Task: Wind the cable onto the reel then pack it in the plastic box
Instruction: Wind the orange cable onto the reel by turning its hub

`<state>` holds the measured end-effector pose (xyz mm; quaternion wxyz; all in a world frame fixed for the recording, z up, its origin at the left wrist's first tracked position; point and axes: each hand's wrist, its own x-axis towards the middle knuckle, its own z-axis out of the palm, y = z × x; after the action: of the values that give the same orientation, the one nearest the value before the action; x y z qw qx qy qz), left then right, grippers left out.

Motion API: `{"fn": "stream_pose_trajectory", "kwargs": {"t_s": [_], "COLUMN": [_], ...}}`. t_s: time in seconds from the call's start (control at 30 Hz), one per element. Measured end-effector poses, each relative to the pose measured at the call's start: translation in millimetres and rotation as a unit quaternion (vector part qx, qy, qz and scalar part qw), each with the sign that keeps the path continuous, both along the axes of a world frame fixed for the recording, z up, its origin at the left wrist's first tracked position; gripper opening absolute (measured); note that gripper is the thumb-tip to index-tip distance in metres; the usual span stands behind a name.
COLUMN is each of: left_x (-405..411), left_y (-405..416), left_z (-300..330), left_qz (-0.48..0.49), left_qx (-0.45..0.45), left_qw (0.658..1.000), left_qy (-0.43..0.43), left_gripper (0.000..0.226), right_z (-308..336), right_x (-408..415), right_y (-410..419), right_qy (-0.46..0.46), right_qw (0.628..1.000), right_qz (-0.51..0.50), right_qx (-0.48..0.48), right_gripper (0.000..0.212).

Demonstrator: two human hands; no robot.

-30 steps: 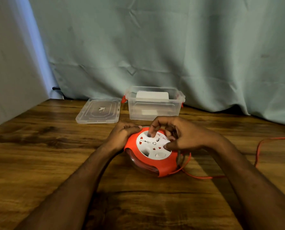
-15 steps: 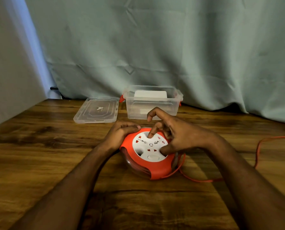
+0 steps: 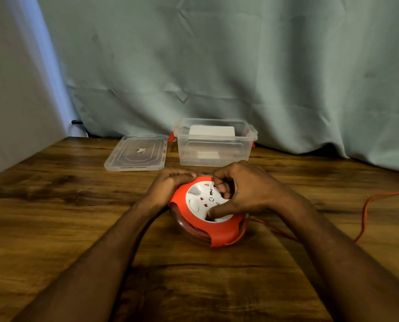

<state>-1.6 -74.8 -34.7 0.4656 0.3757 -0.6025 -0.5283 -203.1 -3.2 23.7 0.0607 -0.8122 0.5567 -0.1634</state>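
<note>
A round cable reel (image 3: pixel 205 214) sits on a wooden table (image 3: pixel 54 205) with dark, streaky grain, near the middle of the scene. The reel has a smooth orange-red plastic casing around a white circular face dotted with small red and dark socket openings, and a clear lower shell through which coils of red cord show. The person's left hand (image 3: pixel 168 185) grips the far-left rim of the reel, fingers curled over the orange edge. The right hand (image 3: pixel 242 190) lies over the right half of the white face, its fingers bent and pressing down into the face, the thumb tucked into a recess near the close edge; the fingertips are blurred, so the exact hold is unclear. A thin orange-red cable (image 3: pixel 365 217) leaves the reel's right side, runs along the table under the right forearm, then loops up and away to the right edge of the scene. Just beyond the reel stands an open plastic box (image 3: pixel 217 154), rectangular, clear and glossy, with red latches at both ends and a white label on its far wall. Its flat transparent lid (image 3: pixel 137 153) lies on the table just to the left of the box. Behind everything hangs a pale grey-green curtain (image 3: pixel 240 66) with soft creases and folds.
</note>
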Motion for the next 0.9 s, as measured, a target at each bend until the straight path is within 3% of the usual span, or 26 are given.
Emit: {"fn": "stream_pose_trajectory", "kwargs": {"t_s": [0.53,0.6,0.7,0.9], "left_x": [0,0,0,1], "left_y": [2,3,3,2], "left_z": [2,3,3,2], "left_qz": [-0.018,-0.017,-0.009,0.007], "left_qx": [-0.014,-0.014,-0.018,-0.018], "left_qw": [1.0,1.0,1.0,0.999], "left_qy": [-0.005,-0.003,-0.014,-0.026], "left_gripper": [0.023,0.026,0.033,0.024], "right_z": [-10,-9,-1,4], "right_x": [25,21,9,-23], "right_y": [1,0,0,-12], "right_qy": [0.039,0.028,-0.025,-0.073], "right_qw": [0.998,0.999,0.999,0.989], "right_qz": [0.002,0.016,0.043,0.099], "right_qx": [-0.04,-0.044,-0.018,0.079], "right_gripper": [0.063,0.054,0.015,0.07]}}
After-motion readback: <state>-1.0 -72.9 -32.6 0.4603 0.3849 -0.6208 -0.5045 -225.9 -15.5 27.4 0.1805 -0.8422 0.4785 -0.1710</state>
